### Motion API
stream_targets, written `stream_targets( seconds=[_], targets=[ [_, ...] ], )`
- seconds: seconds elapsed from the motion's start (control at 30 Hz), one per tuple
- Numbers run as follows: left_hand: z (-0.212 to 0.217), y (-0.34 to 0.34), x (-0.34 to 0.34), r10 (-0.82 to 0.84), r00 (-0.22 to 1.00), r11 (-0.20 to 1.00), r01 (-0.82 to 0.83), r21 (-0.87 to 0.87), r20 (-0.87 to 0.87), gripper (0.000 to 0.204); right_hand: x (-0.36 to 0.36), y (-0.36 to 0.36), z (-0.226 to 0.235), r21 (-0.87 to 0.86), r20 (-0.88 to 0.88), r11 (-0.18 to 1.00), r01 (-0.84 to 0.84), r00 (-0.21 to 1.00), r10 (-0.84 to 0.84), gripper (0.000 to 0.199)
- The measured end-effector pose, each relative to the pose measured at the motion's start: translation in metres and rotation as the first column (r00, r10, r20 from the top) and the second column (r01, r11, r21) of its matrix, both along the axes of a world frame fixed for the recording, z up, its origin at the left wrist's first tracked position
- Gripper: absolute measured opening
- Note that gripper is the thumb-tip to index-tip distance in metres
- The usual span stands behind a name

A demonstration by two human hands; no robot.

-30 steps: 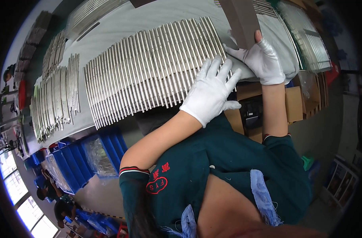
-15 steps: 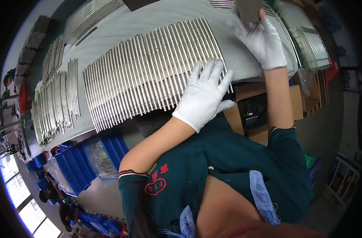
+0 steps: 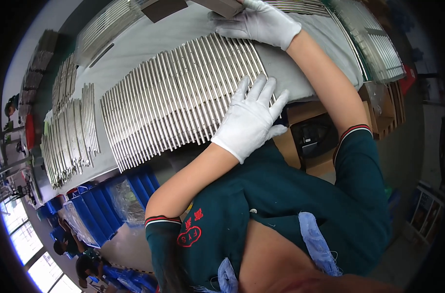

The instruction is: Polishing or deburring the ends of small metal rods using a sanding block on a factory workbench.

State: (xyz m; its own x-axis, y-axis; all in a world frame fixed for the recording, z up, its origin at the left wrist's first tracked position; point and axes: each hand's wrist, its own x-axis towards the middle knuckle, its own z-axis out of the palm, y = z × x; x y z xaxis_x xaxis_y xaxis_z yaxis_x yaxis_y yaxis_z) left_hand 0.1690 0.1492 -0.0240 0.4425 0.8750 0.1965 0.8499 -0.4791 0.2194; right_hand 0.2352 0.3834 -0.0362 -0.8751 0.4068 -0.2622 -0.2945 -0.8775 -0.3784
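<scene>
A wide row of shiny metal rods (image 3: 183, 93) lies side by side on the grey cloth-covered table (image 3: 300, 68). My left hand (image 3: 249, 117), in a white glove, rests open with spread fingers on the near right end of the row. My right hand (image 3: 261, 24), also gloved, is at the far right end of the row. It grips a flat grey-brown block (image 3: 222, 6), partly cut off by the top edge. What the block is made of I cannot tell. A similar dark block (image 3: 164, 9) lies just left of it.
Smaller groups of rods (image 3: 71, 136) lie at the left. Plastic-wrapped rods (image 3: 105, 24) are at the far left, with more wrapped bundles (image 3: 378, 49) at the right. Blue bins (image 3: 95, 210) and an open cardboard box (image 3: 312, 139) stand below the table edge. Other people (image 3: 88, 263) are at lower left.
My right hand has swung left with the grey-brown block, from the far right of the table to the far end of the rod row. My left hand has stayed nearly in place.
</scene>
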Motion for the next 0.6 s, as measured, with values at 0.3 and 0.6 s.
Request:
stream_targets(
  seconds=[0.3,0.6],
  targets=[
    [-0.013,0.008,0.018,0.103,0.991,0.99,-0.11,0.086,0.085,0.065,0.08,-0.026,0.037,0.97,0.096,0.245,0.005,0.912,-0.398,0.07],
    [-0.013,0.004,0.021,0.119,0.987,0.982,-0.133,0.131,0.109,0.059,0.129,-0.045,0.021,0.949,0.239,0.021,-0.315,0.674,-0.699,0.056]
  ],
)
